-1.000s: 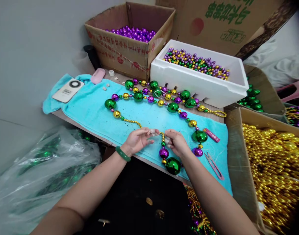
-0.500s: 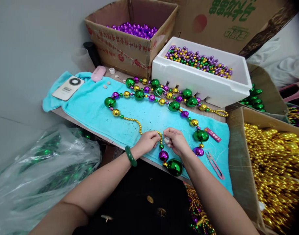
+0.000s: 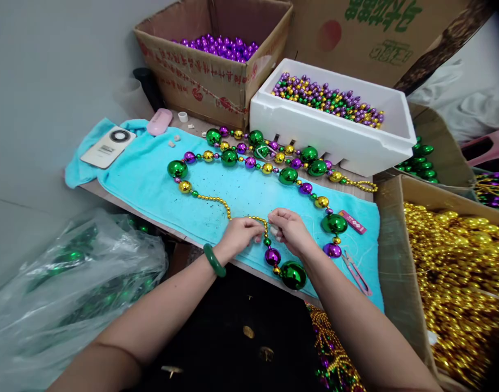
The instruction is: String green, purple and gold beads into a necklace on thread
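Observation:
My left hand (image 3: 241, 234), with a green bangle (image 3: 214, 260) on its wrist, is closed with curled fingers over the gold-bead stretch of a big bead necklace (image 3: 216, 198). The beads pass behind or under it; what its fingertips grip is hidden. My right hand (image 3: 288, 227) pinches thumb to finger just right of the strand, with white wraps on some fingers. Anything in that pinch is too small to name. The necklace loops over a turquoise towel (image 3: 151, 201), with large green, purple and gold balls, one green ball (image 3: 293, 275) near the front edge.
Pink thread snips (image 3: 357, 275) and a pink packet (image 3: 352, 222) lie at the right. A second bead strand (image 3: 255, 137) runs along a white foam box (image 3: 331, 128) of small beads. Cardboard boxes hold purple balls (image 3: 222, 48) and gold beads (image 3: 449, 283). A phone (image 3: 108, 147) rests left.
My left hand has shifted a little left, away from my right hand, and more gold beads show between them. My right hand keeps its pinch. The whole view has shifted slightly.

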Tool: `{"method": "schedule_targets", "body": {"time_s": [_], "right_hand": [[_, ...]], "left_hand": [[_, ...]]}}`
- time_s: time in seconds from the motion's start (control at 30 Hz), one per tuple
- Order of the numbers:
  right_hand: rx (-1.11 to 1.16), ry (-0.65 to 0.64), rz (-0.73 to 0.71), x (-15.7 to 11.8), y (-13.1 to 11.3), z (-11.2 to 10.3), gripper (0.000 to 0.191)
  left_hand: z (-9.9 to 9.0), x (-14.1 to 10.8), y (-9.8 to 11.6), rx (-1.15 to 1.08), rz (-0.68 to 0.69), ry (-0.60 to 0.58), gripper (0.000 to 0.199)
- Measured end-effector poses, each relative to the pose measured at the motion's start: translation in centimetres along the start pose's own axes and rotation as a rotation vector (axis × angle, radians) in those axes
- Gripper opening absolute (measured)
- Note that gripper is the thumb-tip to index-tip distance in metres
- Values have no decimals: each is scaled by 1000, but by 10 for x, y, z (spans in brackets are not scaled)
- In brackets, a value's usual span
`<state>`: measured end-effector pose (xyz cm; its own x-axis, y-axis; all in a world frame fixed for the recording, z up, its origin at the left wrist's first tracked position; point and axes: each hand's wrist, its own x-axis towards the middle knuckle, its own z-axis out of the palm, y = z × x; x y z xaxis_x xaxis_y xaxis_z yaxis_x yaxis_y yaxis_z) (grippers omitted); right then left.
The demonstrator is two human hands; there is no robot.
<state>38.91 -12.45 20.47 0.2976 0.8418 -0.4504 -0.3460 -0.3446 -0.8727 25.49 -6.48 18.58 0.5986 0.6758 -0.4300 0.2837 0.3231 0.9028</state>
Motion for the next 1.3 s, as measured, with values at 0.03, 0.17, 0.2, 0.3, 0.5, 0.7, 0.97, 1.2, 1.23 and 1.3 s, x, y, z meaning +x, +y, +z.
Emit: {"method": "schedule_targets", "body": {"time_s": [0.03, 0.17, 0.2, 0.3, 0.5, 0.7, 0.97, 1.2, 1.23, 1.3], "right_hand": [[-1, 1, -7, 0, 0, 1, 29], [-5, 4, -25, 0, 1, 1, 30], [-7, 1, -24, 0, 2, 1, 30], [-7, -11, -18, 0, 3, 2, 29], [-9, -23, -31, -2, 8, 5, 29], [57, -40, -57, -3, 10, 4, 31], [61, 1, -59, -4, 7, -1, 31], [-11, 109, -22, 8, 13, -9, 30], [-20, 116, -24, 9, 13, -10, 30], [-46, 112, -22, 9, 13, -11, 30]], "left_hand": [[1, 0, 0, 71, 6, 0, 10], [2, 1, 1, 250, 13, -44, 12], [1, 1, 2, 281, 12, -61, 14], [-2, 1, 4, 342, -12, -108, 17], [-8, 2, 4, 460, 1, -152, 18], [-8, 2, 3, 415, -46, -221, 24], [-6, -1, 1, 172, -98, -327, 31], [1, 4, -3, 306, 54, -175, 22], [2, 5, -3, 310, 60, -165, 21], [3, 6, -1, 294, 44, -174, 20]]}}
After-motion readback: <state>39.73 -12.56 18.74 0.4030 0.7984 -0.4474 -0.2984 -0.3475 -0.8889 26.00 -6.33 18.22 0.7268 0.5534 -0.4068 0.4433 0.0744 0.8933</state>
